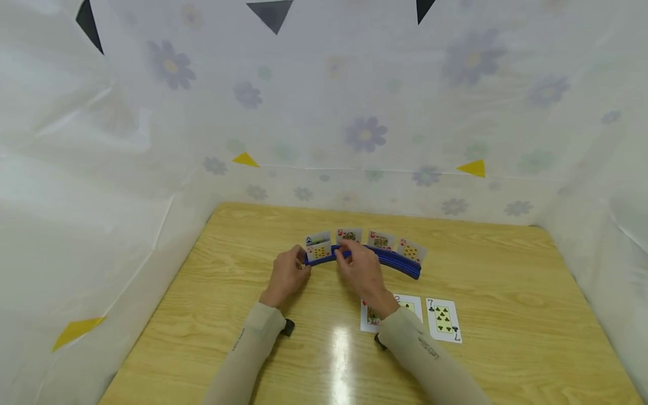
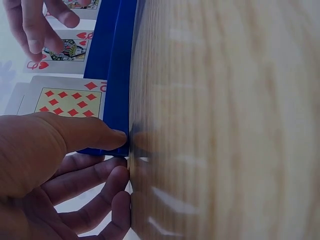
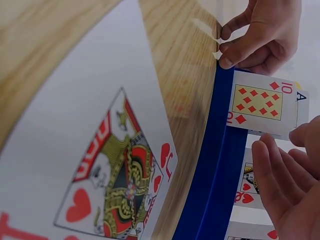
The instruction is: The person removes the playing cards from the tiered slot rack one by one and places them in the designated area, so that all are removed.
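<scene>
My left hand (image 1: 289, 270) pinches the end of the curved blue card holder (image 1: 400, 263), thumb in front; my right hand (image 1: 361, 267), half open, fingers loosely bent, seems to grip nothing, just beside the ten of diamonds (image 3: 257, 102) standing in the holder's left end. These cards look light, springy, slick: pinch them by the edges! The holder, likely light plastic, wants steadying at its tip. Nearer me, the seven of clubs (image 1: 442, 320) lies flat.

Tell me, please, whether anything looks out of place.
Mildly: on the left of the blue card holder, the ten of diamonds partly covers an ace, whereas the other standing cards are spaced apart.
</scene>
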`<action>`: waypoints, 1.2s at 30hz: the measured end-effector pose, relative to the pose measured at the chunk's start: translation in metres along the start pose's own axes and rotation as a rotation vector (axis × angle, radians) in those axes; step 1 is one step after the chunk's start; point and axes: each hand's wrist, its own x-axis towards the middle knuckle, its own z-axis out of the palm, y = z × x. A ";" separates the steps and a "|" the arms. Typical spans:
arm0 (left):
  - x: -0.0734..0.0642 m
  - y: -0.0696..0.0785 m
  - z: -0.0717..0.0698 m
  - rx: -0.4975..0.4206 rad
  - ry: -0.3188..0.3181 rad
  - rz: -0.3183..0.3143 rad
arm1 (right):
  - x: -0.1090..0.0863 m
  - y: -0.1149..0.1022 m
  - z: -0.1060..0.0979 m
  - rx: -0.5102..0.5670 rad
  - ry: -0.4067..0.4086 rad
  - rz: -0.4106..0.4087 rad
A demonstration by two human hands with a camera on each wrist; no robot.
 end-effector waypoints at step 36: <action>-0.001 -0.001 0.001 0.003 0.007 0.010 | -0.001 0.001 0.008 0.073 -0.007 -0.011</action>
